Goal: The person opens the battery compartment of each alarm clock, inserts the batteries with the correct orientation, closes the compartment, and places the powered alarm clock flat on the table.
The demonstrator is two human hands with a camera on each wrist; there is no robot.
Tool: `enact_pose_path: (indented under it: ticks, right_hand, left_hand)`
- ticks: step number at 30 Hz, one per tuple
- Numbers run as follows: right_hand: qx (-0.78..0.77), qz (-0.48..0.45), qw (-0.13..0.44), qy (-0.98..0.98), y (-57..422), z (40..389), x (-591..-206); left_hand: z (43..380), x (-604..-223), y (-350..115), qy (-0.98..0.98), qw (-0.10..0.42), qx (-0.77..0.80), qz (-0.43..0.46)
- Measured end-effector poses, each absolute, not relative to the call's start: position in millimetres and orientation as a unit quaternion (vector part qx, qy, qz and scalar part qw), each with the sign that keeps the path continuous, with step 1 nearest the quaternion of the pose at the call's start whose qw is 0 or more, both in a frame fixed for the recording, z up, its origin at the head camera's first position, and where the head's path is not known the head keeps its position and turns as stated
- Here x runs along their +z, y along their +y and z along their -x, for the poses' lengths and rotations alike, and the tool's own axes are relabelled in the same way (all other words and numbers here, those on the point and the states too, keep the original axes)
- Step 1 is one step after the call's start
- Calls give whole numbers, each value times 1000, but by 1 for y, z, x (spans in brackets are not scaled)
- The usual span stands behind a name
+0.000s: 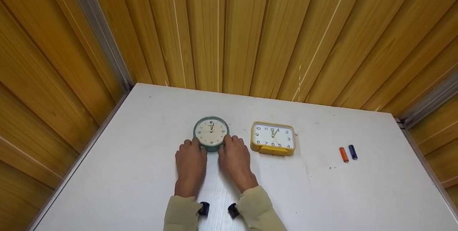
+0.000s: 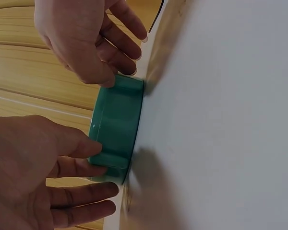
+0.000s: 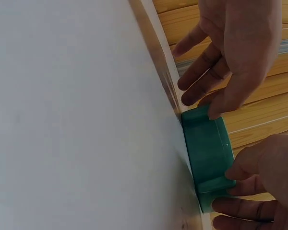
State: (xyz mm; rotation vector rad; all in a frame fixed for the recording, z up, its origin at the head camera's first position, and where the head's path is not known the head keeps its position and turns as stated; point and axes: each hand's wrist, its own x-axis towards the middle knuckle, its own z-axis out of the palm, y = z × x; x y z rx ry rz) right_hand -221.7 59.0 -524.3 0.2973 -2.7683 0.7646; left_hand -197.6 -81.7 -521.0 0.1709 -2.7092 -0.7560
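A round green alarm clock (image 1: 212, 131) lies face up on the white table, with both hands at its near side. My left hand (image 1: 191, 163) holds the clock's left edge between thumb and forefinger. On the opposite edge, my right hand (image 1: 235, 156) pinches it the same way. From the left wrist view, the green side of the clock (image 2: 117, 122) shows between the thumbs, its base close against the table. In the right wrist view, the other fingers of my right hand (image 3: 271, 177) extend beside the clock (image 3: 207, 151).
Right of the hands, a yellow rectangular alarm clock (image 1: 273, 136) lies face up. Farther right are an orange battery (image 1: 344, 155) and a dark blue battery (image 1: 352, 152), side by side. Wood-patterned panels (image 1: 236, 38) rise behind the white table (image 1: 143, 145).
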Motion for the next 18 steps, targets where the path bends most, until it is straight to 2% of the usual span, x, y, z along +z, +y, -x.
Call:
enact_pose_path:
  ticks: [9, 18]
  right_hand:
    - [244, -106, 152, -952, 68, 219, -521]
    - [252, -94, 135, -954, 80, 208, -523]
  left_hand:
    - [197, -510, -72, -955, 155, -247, -44]
    - [189, -510, -63, -962, 145, -226, -43]
